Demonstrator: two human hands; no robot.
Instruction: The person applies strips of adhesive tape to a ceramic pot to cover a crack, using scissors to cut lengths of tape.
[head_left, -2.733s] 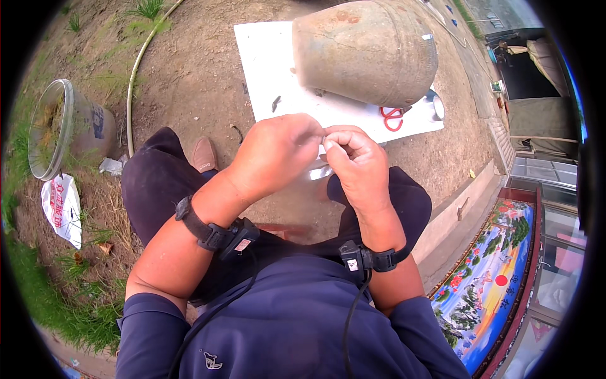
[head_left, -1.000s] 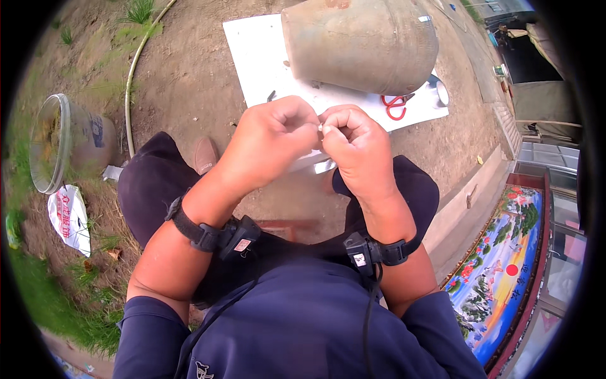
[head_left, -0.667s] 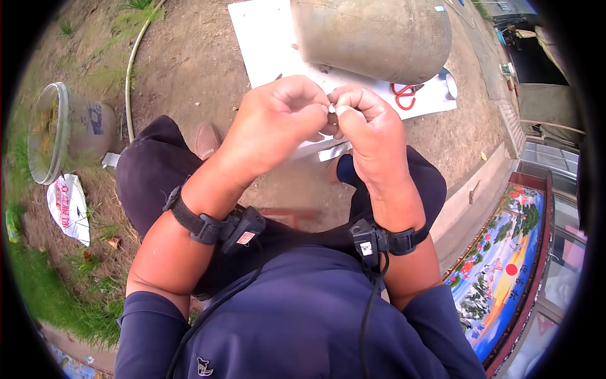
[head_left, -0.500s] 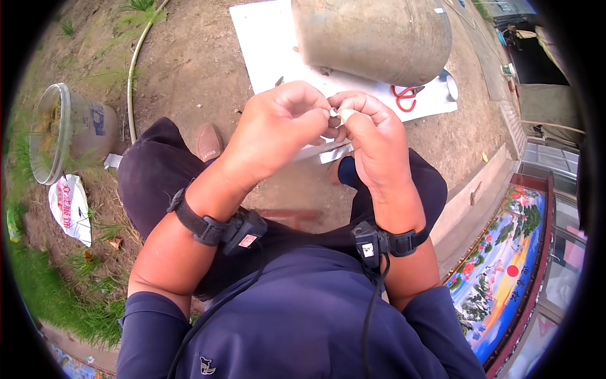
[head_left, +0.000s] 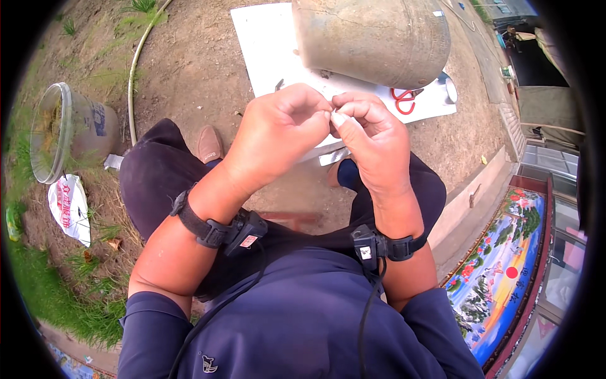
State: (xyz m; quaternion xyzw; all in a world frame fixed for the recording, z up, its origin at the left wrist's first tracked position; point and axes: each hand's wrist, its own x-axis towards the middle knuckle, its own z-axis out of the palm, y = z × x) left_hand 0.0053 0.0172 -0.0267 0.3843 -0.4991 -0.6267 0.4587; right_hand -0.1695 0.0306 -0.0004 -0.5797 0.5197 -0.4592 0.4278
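I find left hand (head_left: 278,126) and right hand (head_left: 379,145) pinched closed together near red-handled scissors (head_left: 402,99); anything held, I cannot tell.

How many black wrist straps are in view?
2: the left wrist strap, worn just behind the left hand, and the right wrist strap, worn just behind the right hand.

brown dirt ground (head_left: 196,69) | left: green grass (head_left: 66,306) | right: concrete ledge (head_left: 464,205), window panes (head_left: 562,290) | daylight
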